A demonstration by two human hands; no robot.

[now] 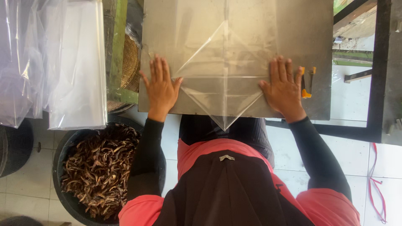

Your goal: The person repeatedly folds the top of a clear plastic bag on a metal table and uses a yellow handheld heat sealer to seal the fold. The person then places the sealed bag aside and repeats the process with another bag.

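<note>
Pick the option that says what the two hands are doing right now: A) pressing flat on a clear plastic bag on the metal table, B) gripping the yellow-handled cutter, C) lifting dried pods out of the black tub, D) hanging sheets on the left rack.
A: the left hand and right hand lie palm-down, fingers spread, on the clear plastic bag spread over the metal table.

Black tub (63, 167) of brown dried pods (100, 167) near left. Clear plastic sheets (75, 67) hanging far left. Yellow-handled cutter (307, 81) on table's right. Red cord (377, 184) on floor, near right.
</note>
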